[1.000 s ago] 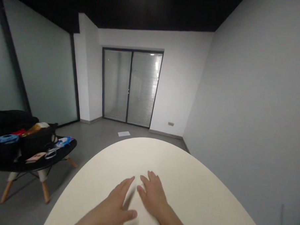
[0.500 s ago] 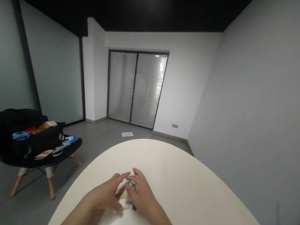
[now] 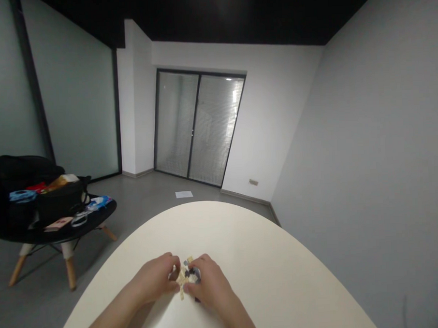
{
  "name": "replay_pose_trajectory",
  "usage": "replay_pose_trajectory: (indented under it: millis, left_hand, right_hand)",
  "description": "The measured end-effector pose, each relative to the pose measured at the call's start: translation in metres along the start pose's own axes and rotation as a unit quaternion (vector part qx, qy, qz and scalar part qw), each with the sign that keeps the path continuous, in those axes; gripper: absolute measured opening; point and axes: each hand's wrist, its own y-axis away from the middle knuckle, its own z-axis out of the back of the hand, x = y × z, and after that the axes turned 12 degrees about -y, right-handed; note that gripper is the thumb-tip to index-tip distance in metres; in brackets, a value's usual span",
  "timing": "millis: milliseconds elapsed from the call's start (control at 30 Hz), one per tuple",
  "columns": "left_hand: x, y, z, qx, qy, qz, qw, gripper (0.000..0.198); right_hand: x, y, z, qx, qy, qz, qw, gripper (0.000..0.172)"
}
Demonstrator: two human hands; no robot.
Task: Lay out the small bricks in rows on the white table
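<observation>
Both hands met low over the table (image 3: 267,263), on its near half. Left hand (image 3: 156,279) and right hand (image 3: 211,286) each pinched the same small tan-and-dark item (image 3: 185,275) with curled fingertips (too blurred to identify; couldn't tell if it touched the top). Side table (image 3: 80,224) with bag (image 3: 20,187) stood well left, paper (image 3: 184,194) on the floor beyond.

We see a plain cream table (image 3: 266,249), no pattern. At its near side is a small piece (image 3: 185,275), tan with dark blue-grey bits. Left of the table is a black side table (image 3: 98,215) on pale wooden legs, with a black bag (image 3: 57,200) showing blue, red and orange bits. Beyond the table are a grey floor (image 3: 140,196), a white sheet (image 3: 184,194) and dark-framed doors (image 3: 199,131) with fine horizontal stripes.
</observation>
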Motion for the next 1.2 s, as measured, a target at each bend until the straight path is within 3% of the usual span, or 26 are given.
replay_pose_trajectory:
  millis: [133, 267, 333, 433, 500, 567, 733, 967, 1100, 1200]
  left_hand:
    - [0.003, 0.002, 0.009, 0.004, -0.009, 0.028, 1.0, 0.02]
    - [0.015, 0.008, 0.019, 0.018, 0.012, 0.037, 0.999, 0.051]
    - [0.024, 0.01, 0.021, 0.02, 0.025, 0.044, 0.999, 0.069]
    - [0.033, 0.011, 0.017, 0.036, 0.045, 0.027, 0.998, 0.094]
    - [0.033, 0.01, 0.013, 0.048, 0.064, 0.015, 0.997, 0.098]
    - [0.027, 0.008, 0.01, 0.053, 0.079, 0.005, 0.995, 0.088]
    - [0.007, 0.006, 0.008, 0.057, 0.086, -0.024, 0.994, 0.052]
    - [0.003, 0.006, 0.011, 0.072, 0.17, -0.05, 0.982, 0.042]
    - [0.008, 0.003, 0.014, 0.008, 0.111, -0.026, 0.993, 0.039]
    - [0.009, 0.003, 0.017, -0.019, 0.042, -0.045, 0.998, 0.024]
  right_hand:
    - [0.001, -0.003, -0.007, -0.044, -0.012, -0.017, 0.999, 0.026]
    - [-0.004, -0.006, 0.004, -0.019, -0.032, -0.03, 0.999, 0.033]
    - [-0.006, -0.005, 0.018, 0.011, -0.036, -0.035, 0.999, 0.049]
    - [-0.005, 0.001, 0.037, 0.085, -0.016, -0.053, 0.995, 0.089]
    - [-0.002, 0.004, 0.042, 0.122, 0.014, -0.068, 0.99, 0.102]
    - [0.002, 0.006, 0.038, 0.121, 0.025, -0.063, 0.99, 0.097]
    - [-0.001, 0.002, 0.012, 0.043, -0.002, 0.001, 0.999, 0.056]
    - [-0.007, 0.0, -0.004, -0.038, 0.013, 0.013, 0.999, 0.031]
    - [-0.004, 0.0, -0.008, -0.062, 0.023, 0.003, 0.998, 0.025]
    - [0.002, 0.003, -0.008, -0.022, 0.046, 0.014, 0.999, 0.025]
